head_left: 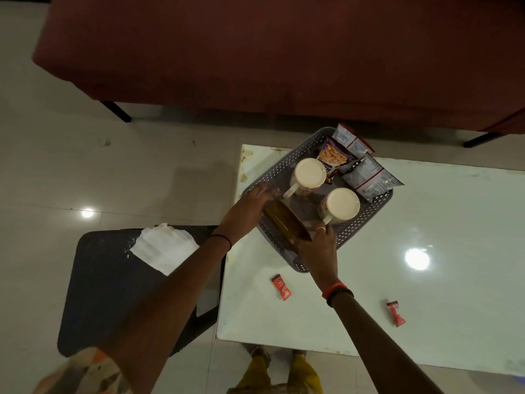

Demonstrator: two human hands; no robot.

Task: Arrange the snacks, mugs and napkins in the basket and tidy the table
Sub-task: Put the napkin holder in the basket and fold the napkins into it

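Observation:
A grey perforated basket (pixel 366 216) sits on the white table (pixel 426 280). Inside stand two cream mugs, one at the back (pixel 309 174) and one nearer the right (pixel 341 204), with a peanut packet (pixel 332 156) and silver snack packets (pixel 369 177) along its far side. A brown flat holder (pixel 287 223) is tilted at the basket's near left corner. My left hand (pixel 250 206) presses on its far end and my right hand (pixel 318 248) grips its near end. White napkins (pixel 163 247) lie on the dark chair at left.
Two small red sachets lie on the table, one near the basket (pixel 281 287) and one further right (pixel 395 312). A dark plastic chair (pixel 113 294) stands left of the table. A maroon sofa (pixel 255 52) fills the far side. My feet show below the table edge.

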